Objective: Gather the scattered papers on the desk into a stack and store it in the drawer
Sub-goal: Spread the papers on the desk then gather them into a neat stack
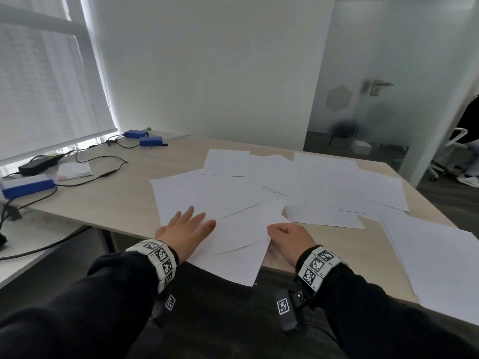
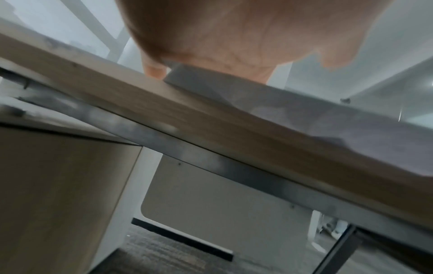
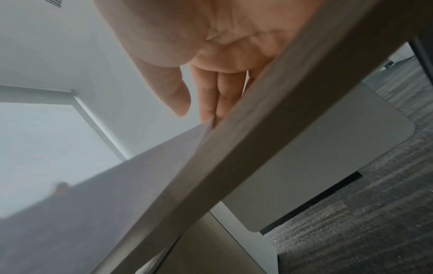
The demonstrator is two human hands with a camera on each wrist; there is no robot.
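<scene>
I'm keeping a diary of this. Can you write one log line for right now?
left hand: flat on papers | right hand: curled at sheet edge | papers: scattered on desk | drawer: unseen

An office, by the look of it: a pale wood desk (image 1: 124,203) strewn with white papers (image 1: 259,187), blue boxes (image 1: 26,186) and a black power brick (image 1: 39,164) trailing cables by a window blind (image 1: 46,86). A frosted glass door (image 1: 375,112) with a lever handle stands beyond, with what seems a white swivel chair (image 1: 451,154), and grey carpet (image 3: 351,231) underfoot
</scene>
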